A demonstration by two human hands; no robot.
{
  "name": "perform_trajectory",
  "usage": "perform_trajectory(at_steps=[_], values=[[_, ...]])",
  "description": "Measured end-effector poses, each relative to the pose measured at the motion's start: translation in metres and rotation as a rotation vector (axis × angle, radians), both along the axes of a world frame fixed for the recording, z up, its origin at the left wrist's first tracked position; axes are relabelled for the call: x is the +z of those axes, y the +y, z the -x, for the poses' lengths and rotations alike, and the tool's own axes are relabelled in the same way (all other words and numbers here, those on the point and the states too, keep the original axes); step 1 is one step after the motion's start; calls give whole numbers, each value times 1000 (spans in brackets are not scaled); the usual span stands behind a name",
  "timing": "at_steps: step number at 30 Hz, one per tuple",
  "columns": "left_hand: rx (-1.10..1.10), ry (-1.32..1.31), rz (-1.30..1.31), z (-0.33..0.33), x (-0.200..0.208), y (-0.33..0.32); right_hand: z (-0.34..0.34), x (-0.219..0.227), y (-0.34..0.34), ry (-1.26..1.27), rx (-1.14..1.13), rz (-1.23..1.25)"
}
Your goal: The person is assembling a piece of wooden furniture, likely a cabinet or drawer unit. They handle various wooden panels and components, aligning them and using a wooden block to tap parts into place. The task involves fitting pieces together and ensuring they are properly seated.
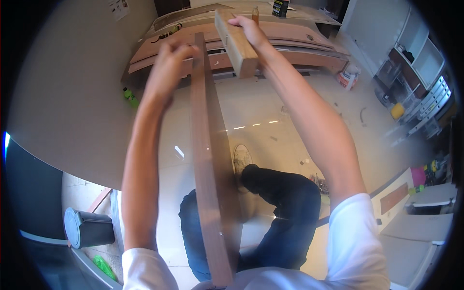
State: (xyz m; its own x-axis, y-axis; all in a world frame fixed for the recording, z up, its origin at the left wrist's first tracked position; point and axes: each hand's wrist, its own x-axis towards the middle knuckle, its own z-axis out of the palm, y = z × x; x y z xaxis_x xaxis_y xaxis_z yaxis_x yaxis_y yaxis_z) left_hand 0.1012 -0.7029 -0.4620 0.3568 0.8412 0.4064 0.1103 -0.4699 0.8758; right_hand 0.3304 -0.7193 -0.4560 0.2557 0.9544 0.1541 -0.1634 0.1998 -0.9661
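A long brown wooden board stands on its edge between my legs and runs away from me. Near its far end is my left hand, smeared by motion. One of its fingers meets or overlaps the board's top edge; whether it grips anything is unclear. My right hand is closed around a thick, pale wooden block, held up just right of the board's far end. The thumb lies over the block's top, and the other fingers are mostly hidden.
Stacked wooden panels lie beyond my hands, with a bottle at the back. A green bottle stands by the large grey panel at left. A bag and a ladder are at right, a grey bin at lower left.
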Motion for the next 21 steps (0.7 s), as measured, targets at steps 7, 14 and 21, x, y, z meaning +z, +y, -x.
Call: perform_trajectory(at_steps=[7,14,21], values=[[-502,-565,467,-27,-54,-17,26,6,55,55,49,2],[-469,-654,264,-46,-72,-13,8,-3,89,60,24,-34],[-376,-607,156,-50,-73,-12,9,-3,88,20,9,-30]])
